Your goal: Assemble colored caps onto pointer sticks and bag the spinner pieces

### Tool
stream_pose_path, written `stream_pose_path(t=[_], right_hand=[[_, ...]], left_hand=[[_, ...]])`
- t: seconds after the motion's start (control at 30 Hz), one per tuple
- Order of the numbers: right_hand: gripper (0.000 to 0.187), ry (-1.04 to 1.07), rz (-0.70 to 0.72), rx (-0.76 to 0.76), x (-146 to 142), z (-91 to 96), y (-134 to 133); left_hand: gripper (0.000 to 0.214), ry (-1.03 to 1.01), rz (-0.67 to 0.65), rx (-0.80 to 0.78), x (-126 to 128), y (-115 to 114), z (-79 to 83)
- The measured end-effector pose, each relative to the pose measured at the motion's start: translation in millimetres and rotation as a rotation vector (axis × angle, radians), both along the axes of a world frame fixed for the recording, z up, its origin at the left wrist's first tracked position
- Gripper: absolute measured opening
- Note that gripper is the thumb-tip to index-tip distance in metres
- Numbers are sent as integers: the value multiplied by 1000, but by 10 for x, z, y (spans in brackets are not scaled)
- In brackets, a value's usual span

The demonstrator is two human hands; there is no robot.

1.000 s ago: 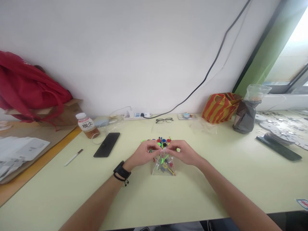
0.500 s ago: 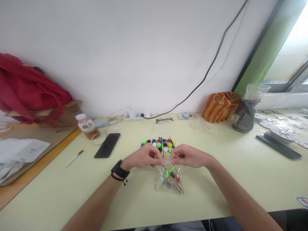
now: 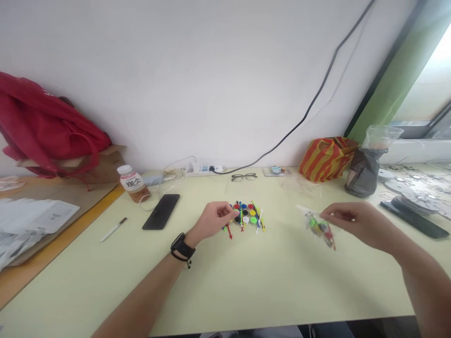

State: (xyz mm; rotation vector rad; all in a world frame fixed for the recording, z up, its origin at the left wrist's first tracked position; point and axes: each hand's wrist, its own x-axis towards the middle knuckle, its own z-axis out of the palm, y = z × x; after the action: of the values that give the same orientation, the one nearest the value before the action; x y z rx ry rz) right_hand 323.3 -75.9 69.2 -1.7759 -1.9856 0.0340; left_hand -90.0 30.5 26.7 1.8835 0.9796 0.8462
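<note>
My right hand (image 3: 361,223) is off to the right, pinching the top of a small clear plastic bag (image 3: 319,229). Coloured pieces, green and red among them, show inside the bag, blurred by motion. At the left end of a cluster of coloured round discs (image 3: 245,219) is my left hand (image 3: 214,219), wearing a black wristband. Its thumb and fingers are closed together; what they hold, if anything, is hidden. Thin plastic arrows in several colours lie across the discs. A red arrow (image 3: 229,231) sticks out below the left fingers.
On the left are a black phone (image 3: 161,212), a bottle (image 3: 134,184) and a white pen-like stick (image 3: 113,230). Glasses (image 3: 244,177) and a power strip (image 3: 204,170) lie by the wall. A striped bag (image 3: 327,158), a dark wrapped bag (image 3: 364,173) and stacked discs (image 3: 412,206) stand right.
My hands have moved apart. The right hand has carried the clear bag to the right, away from the discs; the left has let go of the bag and is at the disc cluster.
</note>
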Motion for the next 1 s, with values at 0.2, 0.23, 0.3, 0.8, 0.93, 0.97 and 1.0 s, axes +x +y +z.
stream_pose_path(t=[0.2, 0.23, 0.3, 0.8, 0.93, 0.97, 1.0], right_hand=[[46, -318, -71, 50, 311, -456, 396], [44, -371, -37, 12, 295, -560, 455], [42, -436, -33, -34, 221, -723, 529], [23, 239, 102, -285, -1312, -735, 948], [22, 291, 126, -301, -1263, -788, 1098], [23, 306, 136, -308, -1244, -798, 1115], [24, 322, 148, -315, -1227, -807, 1127]], left_hand=[[23, 166, 135, 352, 34, 6, -157], [17, 197, 122, 406, 48, -18, -165], [13, 242, 76, 484, 84, -73, -178], [20, 381, -58, 656, 257, -235, -229], [17, 347, -71, 645, 283, -259, -218], [19, 345, -71, 643, 290, -265, -217], [20, 347, -72, 643, 296, -269, -217]])
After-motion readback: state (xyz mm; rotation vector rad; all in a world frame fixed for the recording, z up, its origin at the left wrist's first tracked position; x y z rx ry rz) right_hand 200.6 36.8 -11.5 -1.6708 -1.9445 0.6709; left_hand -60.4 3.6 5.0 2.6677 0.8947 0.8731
